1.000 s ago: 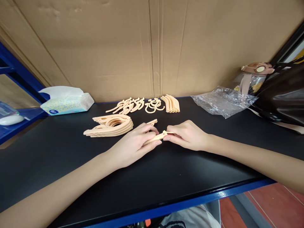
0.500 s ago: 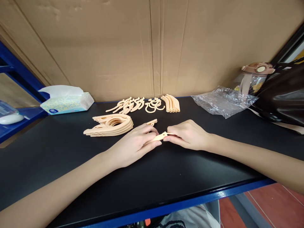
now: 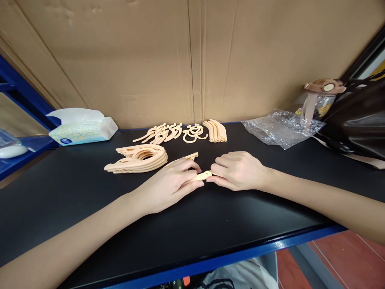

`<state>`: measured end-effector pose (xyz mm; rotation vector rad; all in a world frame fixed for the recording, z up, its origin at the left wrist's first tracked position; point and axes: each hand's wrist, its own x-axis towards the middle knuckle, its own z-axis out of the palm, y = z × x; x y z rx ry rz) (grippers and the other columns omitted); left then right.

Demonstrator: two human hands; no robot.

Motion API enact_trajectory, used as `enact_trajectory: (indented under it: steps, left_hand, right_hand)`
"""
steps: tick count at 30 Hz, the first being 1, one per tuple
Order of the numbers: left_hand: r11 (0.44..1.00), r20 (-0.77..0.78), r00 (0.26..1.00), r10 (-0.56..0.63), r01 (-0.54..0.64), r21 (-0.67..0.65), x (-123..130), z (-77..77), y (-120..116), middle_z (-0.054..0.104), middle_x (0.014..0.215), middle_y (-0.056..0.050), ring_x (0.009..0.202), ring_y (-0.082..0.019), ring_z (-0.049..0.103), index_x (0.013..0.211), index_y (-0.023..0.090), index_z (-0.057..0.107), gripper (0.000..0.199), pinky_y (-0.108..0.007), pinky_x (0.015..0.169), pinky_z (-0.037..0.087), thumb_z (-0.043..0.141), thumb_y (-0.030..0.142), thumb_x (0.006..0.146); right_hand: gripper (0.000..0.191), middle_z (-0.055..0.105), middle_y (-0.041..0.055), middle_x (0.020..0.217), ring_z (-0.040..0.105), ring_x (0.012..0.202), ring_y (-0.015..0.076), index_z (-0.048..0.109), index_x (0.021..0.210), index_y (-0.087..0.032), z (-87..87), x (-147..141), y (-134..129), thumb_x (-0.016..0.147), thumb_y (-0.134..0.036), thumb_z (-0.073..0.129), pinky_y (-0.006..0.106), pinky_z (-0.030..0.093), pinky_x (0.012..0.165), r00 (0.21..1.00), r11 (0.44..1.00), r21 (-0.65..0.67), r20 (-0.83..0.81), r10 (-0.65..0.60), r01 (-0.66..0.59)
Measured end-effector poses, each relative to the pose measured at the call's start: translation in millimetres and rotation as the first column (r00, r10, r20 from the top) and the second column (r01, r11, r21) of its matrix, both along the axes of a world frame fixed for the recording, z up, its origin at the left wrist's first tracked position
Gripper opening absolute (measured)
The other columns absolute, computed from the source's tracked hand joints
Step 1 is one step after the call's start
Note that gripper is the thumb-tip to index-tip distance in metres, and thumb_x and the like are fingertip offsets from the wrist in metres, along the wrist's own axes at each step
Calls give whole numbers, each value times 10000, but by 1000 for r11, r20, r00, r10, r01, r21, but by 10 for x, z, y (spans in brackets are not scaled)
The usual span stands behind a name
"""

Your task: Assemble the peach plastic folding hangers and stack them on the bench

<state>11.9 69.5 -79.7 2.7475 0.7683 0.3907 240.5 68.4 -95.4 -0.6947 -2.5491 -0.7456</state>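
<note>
My left hand (image 3: 176, 182) is closed around a cream plastic hanger arm (image 3: 201, 176), whose holed end pokes out past the fingertips. At that end my right hand (image 3: 239, 170) pinches a thin cream hanger piece, mostly covered by the fingers, so its exact kind is hidden. The fingertips of both hands are close together above the table. Just behind my left hand another cream hanger part (image 3: 192, 155) lies partly hidden. To the left sits a neat stack of folded cream hangers (image 3: 141, 160).
Along the back lie loose hanger arms (image 3: 159, 134), several hooks (image 3: 195, 132) and a row of curved pieces (image 3: 215, 131). A tissue pack (image 3: 82, 128) stands back left. A crumpled clear bag (image 3: 279, 126), a drink bottle (image 3: 320, 98) and a dark bag (image 3: 357, 120) are right.
My right hand has shifted slightly left, closer to the holed end of the hanger arm, and less of the thin piece shows. My left hand stays nearly still.
</note>
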Motion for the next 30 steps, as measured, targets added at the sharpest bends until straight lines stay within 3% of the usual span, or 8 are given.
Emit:
enact_trajectory:
  steps: [8, 12, 16, 22, 25, 30]
  left_hand:
    - [1000, 6, 1000, -5, 5, 0, 5, 3, -9, 561, 1115, -56, 1114, -214, 515, 854, 187, 620, 294, -336, 954, 409, 385, 328, 959]
    - [1000, 4, 1000, -5, 5, 10, 4, 14, -13, 567, 1111, -54, 1105, -214, 519, 826, 180, 622, 295, -332, 954, 404, 398, 323, 955]
    - [1000, 11, 1000, -1, 1, -1, 6, 23, -28, 571, 1098, -48, 1052, -194, 540, 848, 180, 629, 286, -309, 903, 424, 402, 316, 956]
    - [1000, 36, 999, 28, -28, 3, -2, -21, 4, 575, 1075, -47, 1036, -192, 536, 844, 181, 629, 286, -309, 892, 424, 407, 324, 955]
    - [999, 45, 998, 50, -50, 9, -7, -52, 26, 570, 1090, -47, 1079, -203, 513, 898, 189, 640, 269, -318, 918, 411, 416, 327, 952]
    - [998, 68, 996, 57, -58, 15, -1, -70, 30, 570, 1087, -43, 1081, -196, 516, 914, 187, 644, 248, -308, 941, 403, 434, 314, 945]
  right_hand:
    - [457, 487, -4, 566, 352, 505, 102, 548, 630, -165, 40, 10, -27, 941, -442, 360, 264, 222, 522, 998, 997, -76, -53, -17, 12]
    - [449, 492, 5, 552, 363, 523, 112, 550, 612, -162, 52, -21, -39, 949, -376, 344, 271, 231, 540, 999, 997, -61, -29, 35, -36]
    - [432, 512, 10, 572, 381, 522, 108, 534, 628, -153, 25, -42, -35, 944, -381, 349, 266, 225, 536, 999, 983, -180, -30, 16, -21]
    - [441, 430, -38, 543, 315, 472, 73, 391, 603, -176, -33, -26, 1, 904, -499, 396, 234, 179, 493, 969, 867, -495, -176, -172, 64]
    - [474, 364, -63, 520, 272, 450, 61, 327, 612, -186, -39, -34, 9, 867, -574, 425, 222, 185, 486, 936, 815, -572, -229, -267, 92]
    - [478, 277, -70, 516, 243, 461, 65, 281, 612, -190, -30, -74, -4, 900, -561, 368, 226, 200, 493, 934, 745, -665, -232, -271, 51]
